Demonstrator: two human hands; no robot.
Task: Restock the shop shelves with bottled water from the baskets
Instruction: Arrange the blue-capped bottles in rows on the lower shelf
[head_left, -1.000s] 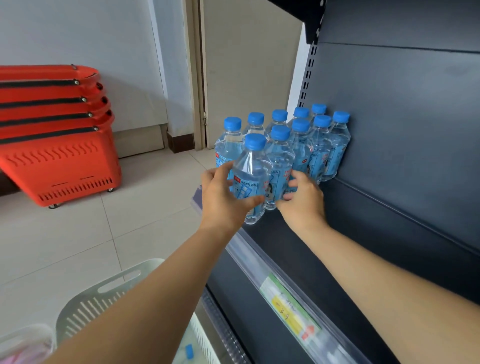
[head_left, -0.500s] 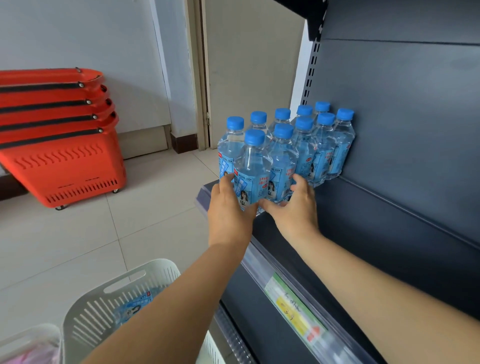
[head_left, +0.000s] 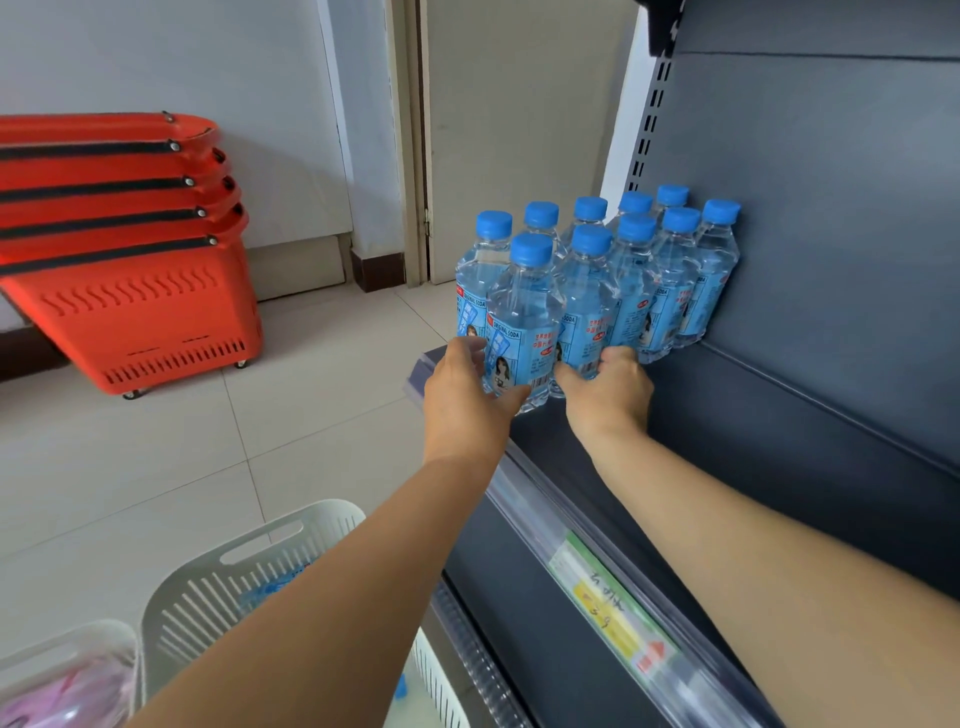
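Both hands at the front of the bottle cluster on the dark shelf. My left hand wraps the nearest bottle low on its label; my right hand grips the base of the bottle beside it. Fingers closed on both. Full bottles: likely heavy, thin-walled, smooth. Best held at the labelled waist. More stock shows in the white basket below.
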